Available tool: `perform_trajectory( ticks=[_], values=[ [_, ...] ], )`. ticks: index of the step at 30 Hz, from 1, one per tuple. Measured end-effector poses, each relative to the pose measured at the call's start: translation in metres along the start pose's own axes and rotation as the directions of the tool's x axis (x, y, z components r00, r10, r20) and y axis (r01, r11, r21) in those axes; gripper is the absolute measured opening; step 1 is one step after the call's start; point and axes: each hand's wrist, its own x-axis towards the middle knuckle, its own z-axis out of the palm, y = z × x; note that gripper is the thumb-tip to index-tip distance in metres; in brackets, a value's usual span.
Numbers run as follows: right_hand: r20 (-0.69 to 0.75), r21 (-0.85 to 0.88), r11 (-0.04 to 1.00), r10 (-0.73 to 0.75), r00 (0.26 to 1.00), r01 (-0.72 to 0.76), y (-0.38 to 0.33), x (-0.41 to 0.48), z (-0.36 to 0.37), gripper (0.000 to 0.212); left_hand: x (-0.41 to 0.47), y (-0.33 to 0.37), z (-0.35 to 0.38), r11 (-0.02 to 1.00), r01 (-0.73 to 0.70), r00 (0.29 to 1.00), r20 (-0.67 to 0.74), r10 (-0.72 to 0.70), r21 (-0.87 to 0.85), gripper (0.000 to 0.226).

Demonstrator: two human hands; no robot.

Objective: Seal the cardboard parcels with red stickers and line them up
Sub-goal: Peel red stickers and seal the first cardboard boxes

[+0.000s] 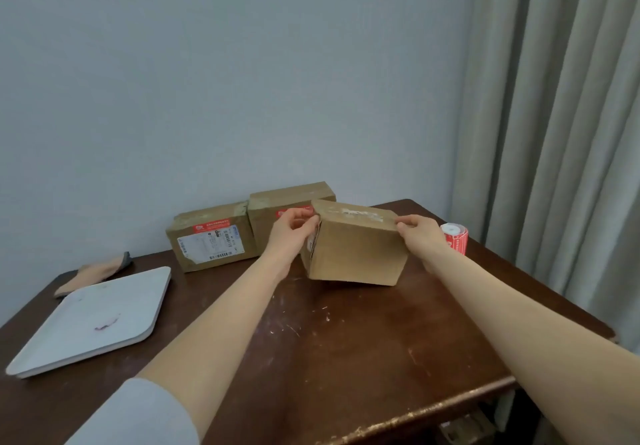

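With my left hand (292, 230) and my right hand (420, 233) I grip the top corners of the tilted cardboard parcel (356, 250) on the far side of the table (346, 340), in front of the middle parcel (273, 207), between the left parcel (211, 236) and the sticker roll (456, 238).

- The red sticker (282, 213) on the middle box (277, 202) is mostly hidden behind the left hand (291, 233) and the front box (356, 250).
- Print on the label (207, 242) of the left box (204, 217) — too small to read.
- The sticker roll (457, 238) is partly covered by the right hand (420, 235).
- A tan thing (93, 271) behind the tray (86, 323) — its near edge is hidden, and what it is cannot be told.
- The table (346, 340) is cut off at the bottom edge.
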Motion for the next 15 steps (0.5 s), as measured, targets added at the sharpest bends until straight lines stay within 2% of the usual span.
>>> perform_trajectory(
  ticks=[3, 5, 7, 11, 15],
  values=[
    [0.016, 0.006, 1.0, 0.024, 1.0, -0.024, -0.003, 0.003, 0.002, 0.038, 0.002, -0.001, 0.003, 0.999, 0.044, 0.997, 0.063, -0.043, -0.028, 0.052],
    [0.01, 0.024, 0.999, 0.027, 1.0, -0.027, -0.004, 0.004, 0.004, 0.041, 0.002, 0.001, 0.007, 0.999, 0.035, 0.993, 0.117, -0.036, 0.011, 0.06],
    [0.0, 0.044, 0.998, 0.046, 0.999, -0.046, -0.003, 0.007, 0.005, 0.042, 0.002, 0.001, 0.009, 1.0, 0.005, 0.991, 0.136, -0.006, 0.001, 0.056],
    [0.016, 0.083, 0.99, 0.116, 0.993, -0.117, 0.001, 0.014, 0.005, 0.042, 0.005, -0.001, 0.008, 0.998, -0.007, 0.991, 0.135, 0.015, -0.063, 0.033],
    [-0.018, 0.027, 0.992, 0.123, 0.992, -0.123, -0.001, 0.015, 0.006, 0.028, 0.007, -0.003, 0.011, 0.997, 0.02, 0.986, 0.168, -0.008, -0.071, 0.033]
  ],
)
